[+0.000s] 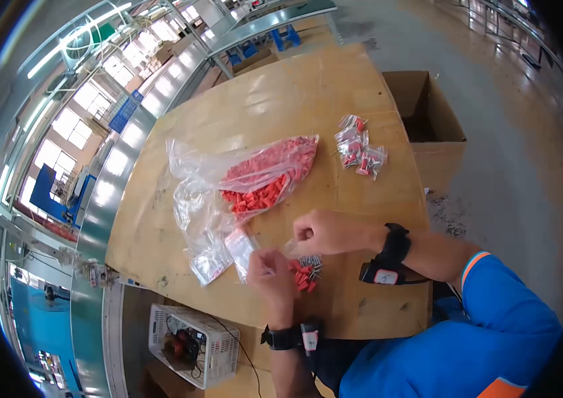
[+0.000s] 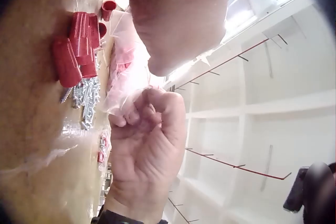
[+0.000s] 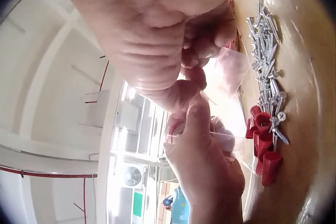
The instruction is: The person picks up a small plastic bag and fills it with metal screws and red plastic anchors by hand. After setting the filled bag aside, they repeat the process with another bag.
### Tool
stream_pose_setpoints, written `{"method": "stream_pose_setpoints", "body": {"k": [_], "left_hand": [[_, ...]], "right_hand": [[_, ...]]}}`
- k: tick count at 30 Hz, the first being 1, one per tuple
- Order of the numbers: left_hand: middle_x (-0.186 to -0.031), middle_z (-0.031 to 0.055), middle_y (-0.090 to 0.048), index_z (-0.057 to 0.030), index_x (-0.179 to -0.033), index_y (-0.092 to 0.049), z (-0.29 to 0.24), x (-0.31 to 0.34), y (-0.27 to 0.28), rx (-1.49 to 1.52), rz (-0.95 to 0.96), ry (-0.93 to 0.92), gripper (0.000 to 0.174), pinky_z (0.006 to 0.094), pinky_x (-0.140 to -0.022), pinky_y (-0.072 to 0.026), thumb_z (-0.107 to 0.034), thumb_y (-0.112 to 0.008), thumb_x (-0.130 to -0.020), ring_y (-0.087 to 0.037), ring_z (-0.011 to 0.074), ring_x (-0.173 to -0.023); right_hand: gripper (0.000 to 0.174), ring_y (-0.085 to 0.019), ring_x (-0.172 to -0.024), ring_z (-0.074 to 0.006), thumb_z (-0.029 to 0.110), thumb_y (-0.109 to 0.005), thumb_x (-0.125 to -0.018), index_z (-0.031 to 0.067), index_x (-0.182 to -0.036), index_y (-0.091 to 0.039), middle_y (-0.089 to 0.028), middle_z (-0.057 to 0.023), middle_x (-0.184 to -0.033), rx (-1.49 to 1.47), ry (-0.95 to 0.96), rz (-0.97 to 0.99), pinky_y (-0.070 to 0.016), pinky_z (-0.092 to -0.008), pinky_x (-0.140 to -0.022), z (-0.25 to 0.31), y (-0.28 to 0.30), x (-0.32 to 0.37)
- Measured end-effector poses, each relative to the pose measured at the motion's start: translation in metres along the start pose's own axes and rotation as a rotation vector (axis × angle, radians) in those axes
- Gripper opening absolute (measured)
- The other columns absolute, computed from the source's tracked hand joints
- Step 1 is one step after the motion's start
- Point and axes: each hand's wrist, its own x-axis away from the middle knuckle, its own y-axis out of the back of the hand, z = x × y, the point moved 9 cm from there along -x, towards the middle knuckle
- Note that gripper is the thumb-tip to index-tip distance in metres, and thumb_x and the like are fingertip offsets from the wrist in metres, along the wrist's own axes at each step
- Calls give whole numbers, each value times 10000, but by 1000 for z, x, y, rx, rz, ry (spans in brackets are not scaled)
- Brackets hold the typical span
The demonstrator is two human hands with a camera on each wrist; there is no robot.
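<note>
Both hands meet above the table, left hand and right hand a short way apart, pinching thin clear plastic of a small bag. In the left wrist view the right hand has its fingertips curled at the plastic. The left hand appears thumb up in the right wrist view, close against the right fingers; the bag is partly hidden there. Just beneath them lie red plastic pieces and a heap of silver screws. A stack of flat clear bags lies beside the left hand.
A large clear bag of red pieces lies mid-table. Several filled small bags are near the far right edge. An open carton stands beyond that edge, and a white crate below the near left edge.
</note>
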Motion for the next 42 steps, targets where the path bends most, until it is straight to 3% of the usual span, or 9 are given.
{"method": "stream_pose_setpoints", "body": {"k": [4,10,13,19,22,28,34,37,42], "left_hand": [[-636,-22,-494,-24,-819,-589,-15,3,7,130,3,-52,56,194,-504,-353,21,-563,-799,-446,40,-556],[-593,-14,-491,-15,-861,-622,-48,4,-14,-147,252,-172,66,224,-496,-370,-1,-580,-811,-448,61,-540],[-588,-7,-495,-10,-851,-609,-44,2,-17,-232,253,-221,50,221,-488,-368,-51,-610,-824,-443,61,-531],[-645,-21,-536,-18,-829,-588,-7,9,-18,363,271,241,100,185,-518,-361,-112,-617,-845,-457,40,-575],[-680,-28,-550,-30,-832,-588,-5,14,-24,500,348,304,74,179,-536,-367,-99,-610,-846,-463,38,-588],[-708,1,-582,-22,-843,-570,-12,18,-28,624,420,344,81,185,-491,-432,-89,-615,-840,-536,55,-577],[-712,18,-591,-22,-838,-567,-17,21,-28,794,539,376,90,193,-537,-429,-95,-620,-834,-533,68,-606],[-658,-40,-489,-46,-825,-555,-8,15,-19,640,397,331,158,179,-508,-323,-181,-639,-828,-420,38,-569],[-666,-38,-491,-46,-832,-550,-4,16,7,431,270,230,99,170,-517,-314,-133,-586,-862,-407,31,-576]], "right_hand": [[152,-458,-561,-57,134,-619,-718,-10,-723,-570,-516,-9,-590,-152,-42,-28,-372,-248,-490,-15,-3,-4],[202,-567,-606,-149,173,-608,-685,-21,-740,-606,-608,-115,-658,-144,-54,-21,-442,-297,-561,-16,-2,-5],[186,-541,-601,-115,165,-606,-687,-17,-724,-602,-591,-84,-636,-214,-89,-20,-431,-281,-546,-16,0,-4],[173,-499,-658,-75,168,-568,-782,-3,-792,-594,-549,-53,-668,-354,-76,7,-418,-246,-590,-18,0,-8],[192,-489,-740,-64,198,-553,-831,10,-812,-591,-532,-41,-720,-569,176,-93,-411,-233,-650,11,16,-7],[280,-475,-747,-51,292,-581,-848,29,-751,-583,-502,4,-712,10,511,98,-385,-233,-607,32,-5,2],[280,-455,-588,-62,264,-629,-822,0,-740,-589,-514,20,-618,-252,222,238,-381,-251,-527,11,-11,-1],[159,-509,-652,-67,170,-641,-798,16,-799,-601,-552,-16,-692,-340,133,111,-418,-234,-593,4,0,-5],[216,-576,-676,-180,178,-665,-712,31,-869,-649,-588,-72,-706,135,188,-196,-456,-300,-617,-13,47,-12]]}}
